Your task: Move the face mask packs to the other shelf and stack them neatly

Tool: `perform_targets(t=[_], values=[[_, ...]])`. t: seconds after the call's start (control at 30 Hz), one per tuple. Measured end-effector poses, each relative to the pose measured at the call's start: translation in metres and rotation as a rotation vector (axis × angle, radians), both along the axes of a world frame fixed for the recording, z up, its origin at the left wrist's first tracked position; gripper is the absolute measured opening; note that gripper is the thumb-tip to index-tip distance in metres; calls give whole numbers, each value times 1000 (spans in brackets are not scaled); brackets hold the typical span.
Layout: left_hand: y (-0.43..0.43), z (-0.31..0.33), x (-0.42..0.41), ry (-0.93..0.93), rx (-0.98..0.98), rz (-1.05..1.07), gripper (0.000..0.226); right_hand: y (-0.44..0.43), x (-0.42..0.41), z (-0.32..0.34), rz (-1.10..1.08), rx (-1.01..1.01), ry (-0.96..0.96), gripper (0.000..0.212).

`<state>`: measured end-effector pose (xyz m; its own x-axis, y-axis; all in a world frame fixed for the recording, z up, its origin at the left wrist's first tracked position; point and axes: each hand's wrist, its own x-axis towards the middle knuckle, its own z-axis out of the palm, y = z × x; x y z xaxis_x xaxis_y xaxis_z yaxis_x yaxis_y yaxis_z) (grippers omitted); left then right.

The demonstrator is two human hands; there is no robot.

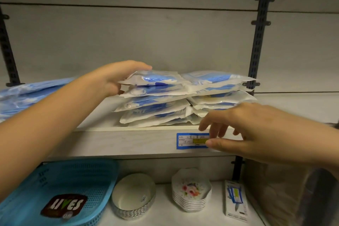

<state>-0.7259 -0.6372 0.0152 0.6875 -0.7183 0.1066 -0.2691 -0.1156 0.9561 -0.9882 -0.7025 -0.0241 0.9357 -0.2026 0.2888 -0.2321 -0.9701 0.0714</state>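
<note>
So the mask packs (185,97) sit in two messy stacks on the shelf (128,143), dead center. Left hand (117,77) at 9 o'clock of the pile pinches the top pack (156,79). Right hand (244,130) hovers at 4 o'clock, fingers spread, gripping nothing, over the price tag (190,140).

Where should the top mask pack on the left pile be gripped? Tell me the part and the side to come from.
Probably by its near-left sealed edge, coming from the left. The top mask pack lies flat on the left pile, its white border overhanging there, and the left hand already has fingers over it and thumb beneath. The right side abuts the neighbouring pile, so a pinch there would disturb it.
</note>
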Motion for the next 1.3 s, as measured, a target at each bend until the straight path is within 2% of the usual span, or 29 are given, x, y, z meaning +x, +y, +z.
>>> perform_targets(t=[0.1, 0.2, 0.33, 0.4, 0.47, 0.53, 0.63, 0.7, 0.77, 0.83, 0.9, 1.03, 1.23, 1.3], values=[[9, 2, 3, 48, -35, -25, 21, -1, -5, 0, 3, 14, -35, 45], [21, -3, 8, 87, -34, -60, 51, -5, -12, 0, -4, 96, -119, 43], [24, -27, 23, 140, -134, -69, 34, -16, -26, 1, -30, 271, -311, 28], [24, -38, 27, 178, -161, -69, 41, -28, -29, 3, -49, 372, -429, 23], [22, -45, 29, 243, -174, -65, 54, -50, -25, 4, -117, 487, -618, 17], [22, -48, 25, 314, -185, -114, 54, -81, -17, 6, -209, 661, -867, 13], [16, -51, 26, 359, -197, -118, 52, -119, -6, 10, -322, 1042, -1078, 23], [14, -51, 27, 362, -209, -126, 51, -136, 0, 7, -374, 1272, -1053, 26], [7, -51, 30, 332, -208, -118, 48, -144, 7, 1, -419, 1421, -865, 33], [3, -53, 34, 309, -231, -145, 57, -142, 16, -2, -415, 1485, -726, 44], [-1, -52, 34, 283, -249, -153, 56, -135, 21, -1, -441, 1459, -658, 51], [-8, -46, 33, 316, -269, -156, 39, -137, 25, -2, -411, 1380, -611, 48], [-11, -43, 38, 254, -172, -132, 33, -141, 27, -6, -382, 1365, -593, 53], [-16, -43, 45, 239, -193, -131, 40, -142, 26, -3, -337, 1364, -593, 59]])
